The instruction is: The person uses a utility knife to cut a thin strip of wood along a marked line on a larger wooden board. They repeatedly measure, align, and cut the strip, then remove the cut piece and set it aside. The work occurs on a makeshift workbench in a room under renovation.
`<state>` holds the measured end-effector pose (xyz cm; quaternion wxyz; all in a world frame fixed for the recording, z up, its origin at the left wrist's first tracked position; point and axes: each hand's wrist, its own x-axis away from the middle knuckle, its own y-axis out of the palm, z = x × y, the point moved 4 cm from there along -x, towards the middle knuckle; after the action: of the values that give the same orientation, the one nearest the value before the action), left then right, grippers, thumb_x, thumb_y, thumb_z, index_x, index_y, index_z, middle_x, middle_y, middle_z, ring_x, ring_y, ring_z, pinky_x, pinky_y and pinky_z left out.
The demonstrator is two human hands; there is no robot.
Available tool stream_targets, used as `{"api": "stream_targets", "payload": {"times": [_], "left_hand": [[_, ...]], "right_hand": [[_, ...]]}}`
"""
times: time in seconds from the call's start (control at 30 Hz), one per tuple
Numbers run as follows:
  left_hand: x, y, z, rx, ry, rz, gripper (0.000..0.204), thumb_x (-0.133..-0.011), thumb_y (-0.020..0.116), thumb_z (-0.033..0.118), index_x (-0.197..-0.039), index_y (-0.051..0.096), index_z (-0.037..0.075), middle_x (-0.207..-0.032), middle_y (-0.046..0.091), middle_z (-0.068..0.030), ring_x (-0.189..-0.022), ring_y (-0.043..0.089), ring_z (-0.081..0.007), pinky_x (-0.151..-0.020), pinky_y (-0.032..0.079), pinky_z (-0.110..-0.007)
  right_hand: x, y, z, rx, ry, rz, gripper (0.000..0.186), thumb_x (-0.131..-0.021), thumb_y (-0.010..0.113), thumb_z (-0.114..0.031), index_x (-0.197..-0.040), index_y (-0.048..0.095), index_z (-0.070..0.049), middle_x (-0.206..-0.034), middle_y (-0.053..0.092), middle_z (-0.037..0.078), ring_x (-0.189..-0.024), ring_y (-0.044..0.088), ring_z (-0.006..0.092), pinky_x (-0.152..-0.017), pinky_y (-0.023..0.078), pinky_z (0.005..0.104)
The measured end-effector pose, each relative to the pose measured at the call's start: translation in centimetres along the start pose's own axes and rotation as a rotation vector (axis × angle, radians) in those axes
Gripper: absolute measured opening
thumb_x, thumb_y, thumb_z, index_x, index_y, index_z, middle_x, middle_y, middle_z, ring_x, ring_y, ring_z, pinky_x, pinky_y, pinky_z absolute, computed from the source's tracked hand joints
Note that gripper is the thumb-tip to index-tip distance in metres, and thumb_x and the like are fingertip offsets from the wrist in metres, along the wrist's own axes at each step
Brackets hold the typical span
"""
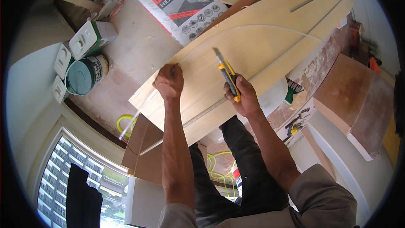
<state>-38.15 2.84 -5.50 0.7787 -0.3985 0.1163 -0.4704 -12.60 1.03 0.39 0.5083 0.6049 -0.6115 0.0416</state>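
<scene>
My left hand (169, 81) is closed in a fist near the left end of a long pale wooden panel (202, 76). A thin whitish strip (240, 27) runs into this fist; its tail hangs past the panel's left end, and the rest bows across the panel toward the far right. In my right hand (244, 96) is a yellow and black utility knife (228, 76), held above the panel. Its blade end points up and away, toward the far side. Apart from the left hand, the blade does not touch the strip.
A printed bag (181, 6) lies beyond the panel. At left stand a green pail (82, 77) and white-capped cans (84, 40). Brown boards (348, 93) rest at right, near a green-edged notched spreader (292, 90). Yellow-green cord (217, 164) lies below the panel.
</scene>
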Motion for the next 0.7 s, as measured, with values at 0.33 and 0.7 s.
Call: {"api": "stream_targets", "payload": {"times": [0.33,0.7], "left_hand": [[-3.1,-0.7,0.6,-0.094,-0.093,-0.065,0.022,-0.086,0.073,0.031,-0.091,0.079,0.011,-0.097,0.075,-0.0139,-0.086,0.072,-0.0350,-0.081,0.055,-0.044],[-1.9,-0.2,0.4,-0.060,-0.086,0.049,0.009,-0.083,0.076,0.024,-0.086,0.075,0.017,-0.092,0.072,-0.0047,-0.091,0.067,-0.0283,-0.081,0.043,-0.048]], "right_hand": [[-4.7,7.0,0.4,0.710,0.028,-0.044,0.024,-0.100,0.059,-0.013,-0.109,0.041,0.001,-0.086,0.070,0.016,-0.067,0.068,0.0226,-0.060,0.056,0.0378],[-6.8,8.4,1.1,1.483,-0.283,-0.089,0.039,-0.097,0.062,-0.009,-0.128,0.040,0.001,-0.083,0.067,0.024,-0.070,0.067,0.0451,-0.062,0.053,0.0487]]}}
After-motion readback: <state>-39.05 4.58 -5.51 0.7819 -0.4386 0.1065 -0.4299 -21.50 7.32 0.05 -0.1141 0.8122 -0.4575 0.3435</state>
